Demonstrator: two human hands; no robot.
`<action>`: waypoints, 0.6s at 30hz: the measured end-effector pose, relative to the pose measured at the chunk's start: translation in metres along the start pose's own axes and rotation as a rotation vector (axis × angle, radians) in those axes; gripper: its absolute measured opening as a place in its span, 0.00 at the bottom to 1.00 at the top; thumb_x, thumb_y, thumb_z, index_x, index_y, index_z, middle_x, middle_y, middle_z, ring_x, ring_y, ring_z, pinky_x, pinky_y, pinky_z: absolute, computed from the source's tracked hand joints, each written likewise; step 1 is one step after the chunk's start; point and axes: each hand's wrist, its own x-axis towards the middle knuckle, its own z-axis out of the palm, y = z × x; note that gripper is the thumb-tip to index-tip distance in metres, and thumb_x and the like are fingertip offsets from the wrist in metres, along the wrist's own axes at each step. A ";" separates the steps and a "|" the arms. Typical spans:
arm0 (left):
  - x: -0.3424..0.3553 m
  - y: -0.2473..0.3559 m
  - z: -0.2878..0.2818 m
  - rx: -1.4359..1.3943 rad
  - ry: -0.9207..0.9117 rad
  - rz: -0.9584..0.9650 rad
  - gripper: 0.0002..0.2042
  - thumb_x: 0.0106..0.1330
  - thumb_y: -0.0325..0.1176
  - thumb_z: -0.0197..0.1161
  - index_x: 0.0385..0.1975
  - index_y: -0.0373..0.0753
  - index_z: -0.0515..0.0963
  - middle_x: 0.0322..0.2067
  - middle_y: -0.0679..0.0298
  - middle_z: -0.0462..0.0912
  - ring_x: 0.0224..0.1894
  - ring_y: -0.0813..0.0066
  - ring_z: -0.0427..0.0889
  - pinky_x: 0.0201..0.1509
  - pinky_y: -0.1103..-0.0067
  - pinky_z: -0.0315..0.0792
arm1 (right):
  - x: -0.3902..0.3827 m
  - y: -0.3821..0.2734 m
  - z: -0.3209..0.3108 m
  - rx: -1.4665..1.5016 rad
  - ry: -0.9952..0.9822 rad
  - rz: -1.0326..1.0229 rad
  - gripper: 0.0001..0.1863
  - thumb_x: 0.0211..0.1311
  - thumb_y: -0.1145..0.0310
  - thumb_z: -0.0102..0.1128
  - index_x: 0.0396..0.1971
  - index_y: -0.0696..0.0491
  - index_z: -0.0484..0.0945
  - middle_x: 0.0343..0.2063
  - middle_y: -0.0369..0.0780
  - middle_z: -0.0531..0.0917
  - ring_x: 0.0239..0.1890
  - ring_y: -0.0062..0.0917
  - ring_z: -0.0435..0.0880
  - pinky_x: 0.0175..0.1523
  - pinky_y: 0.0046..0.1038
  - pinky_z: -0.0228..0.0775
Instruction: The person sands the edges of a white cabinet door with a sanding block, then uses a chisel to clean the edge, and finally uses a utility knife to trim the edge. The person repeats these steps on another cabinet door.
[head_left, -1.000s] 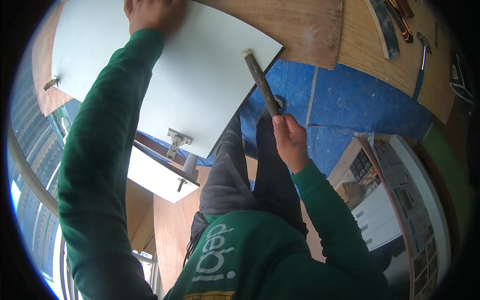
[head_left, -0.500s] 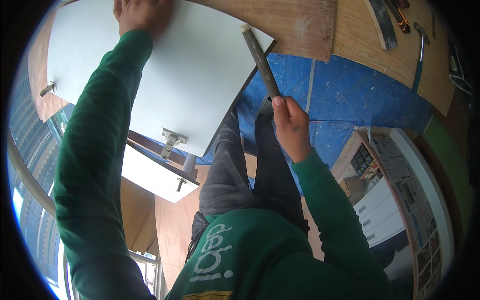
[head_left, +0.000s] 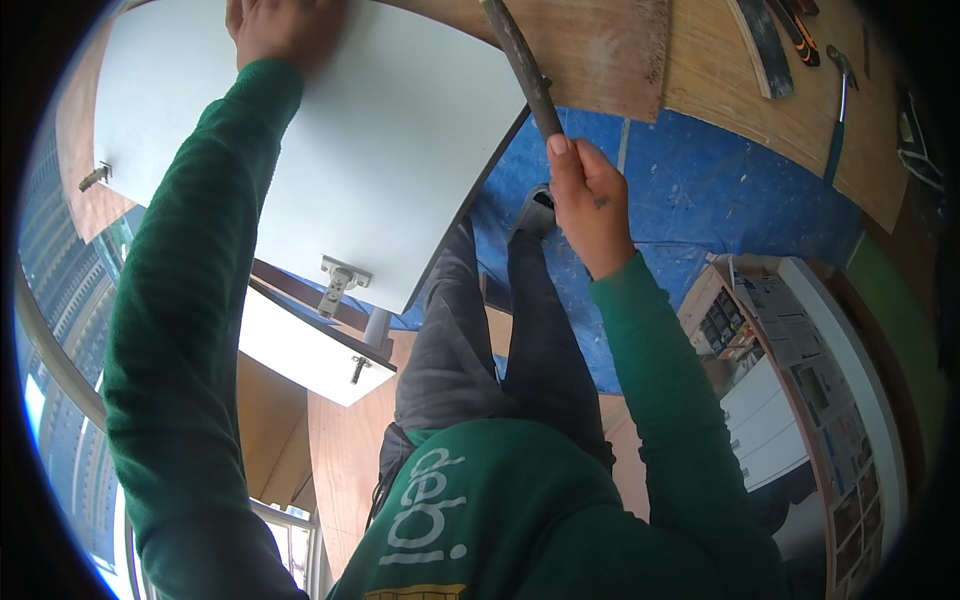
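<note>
A white cabinet door [head_left: 400, 110] with dark edges lies across the upper left, metal hinges [head_left: 345, 283] fixed near its near corner and left end. On its face rests my left hand [head_left: 285, 35], back upward; the top of the picture cuts off most of its fingers. My right hand [head_left: 590, 205] is closed round the lower end of a long, narrow dark wooden stick [head_left: 524, 65]. That stick slants up and left past the door's right corner, its upper end at the picture's top. Whether it touches the door edge, I cannot tell.
Below the door is another white panel [head_left: 300, 345] with a hinge. Plywood [head_left: 720, 80] carries a hammer [head_left: 840, 110], a curved dark piece [head_left: 762, 50] and an orange-black tool [head_left: 800, 40]. Blue sheeting [head_left: 690, 200] covers the floor; a paper-covered panel [head_left: 810, 380] stands at right.
My right hand has moved up and slightly right, carrying the stick farther up beyond the door's corner. My left hand and the door have barely moved.
</note>
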 end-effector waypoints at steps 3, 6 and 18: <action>0.001 0.000 0.000 -0.001 -0.001 -0.004 0.33 0.81 0.56 0.40 0.77 0.40 0.59 0.80 0.58 0.53 0.83 0.62 0.44 0.86 0.63 0.34 | 0.020 -0.012 0.008 0.081 0.032 0.017 0.24 0.80 0.55 0.57 0.25 0.57 0.73 0.17 0.35 0.70 0.23 0.16 0.65 0.28 0.28 0.62; 0.004 -0.001 0.001 0.008 -0.001 0.001 0.33 0.81 0.56 0.40 0.77 0.40 0.59 0.80 0.58 0.53 0.83 0.62 0.44 0.86 0.63 0.34 | -0.011 0.015 0.000 0.056 0.028 0.050 0.24 0.80 0.54 0.57 0.25 0.57 0.73 0.17 0.34 0.69 0.23 0.16 0.63 0.28 0.27 0.61; 0.003 -0.002 0.001 0.015 0.006 0.002 0.33 0.81 0.56 0.40 0.77 0.40 0.59 0.80 0.57 0.53 0.83 0.61 0.45 0.86 0.63 0.34 | -0.005 0.010 0.005 0.029 0.027 0.008 0.24 0.79 0.54 0.57 0.25 0.57 0.73 0.15 0.36 0.68 0.21 0.18 0.63 0.26 0.29 0.60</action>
